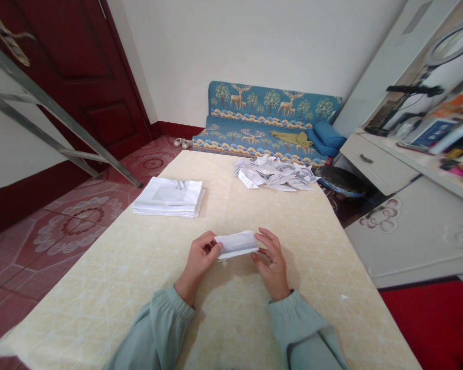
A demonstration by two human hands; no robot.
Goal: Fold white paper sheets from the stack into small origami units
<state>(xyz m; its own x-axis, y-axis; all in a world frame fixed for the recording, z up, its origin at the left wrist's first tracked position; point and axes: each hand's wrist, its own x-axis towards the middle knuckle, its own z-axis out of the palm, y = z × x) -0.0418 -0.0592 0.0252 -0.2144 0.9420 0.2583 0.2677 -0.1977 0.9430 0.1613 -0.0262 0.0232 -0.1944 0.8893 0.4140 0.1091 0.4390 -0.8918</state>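
Two pale green sleeves (165,324) enter from the bottom edge of the frame, which cuts off the arms. Just below the centre, the left hand (201,257) pinches one end of a folded sheet of paper (237,243), thumb on top and fingers curled beneath. The right hand (273,264) is at the other end, its fingers parted around the edge; whether they grip it or only steady it I cannot tell.

The folded sheet is held above the cream patterned surface (231,318). It should be very light, limp across its width but a little stiffer along the fold, and easy to crease or tear; a soft pinch at each short end suits it best. Its underside and the left fingertips behind it are hidden, and its faint printing is unreadable.

A small white scrap (344,296) lies at lower right. Farther up, a stack of white sheets (167,198) sits left of centre, and a loose heap of folded papers (275,173) lies right of centre, overlapping too much to count. Beyond is a blue deer-patterned sofa (272,105).
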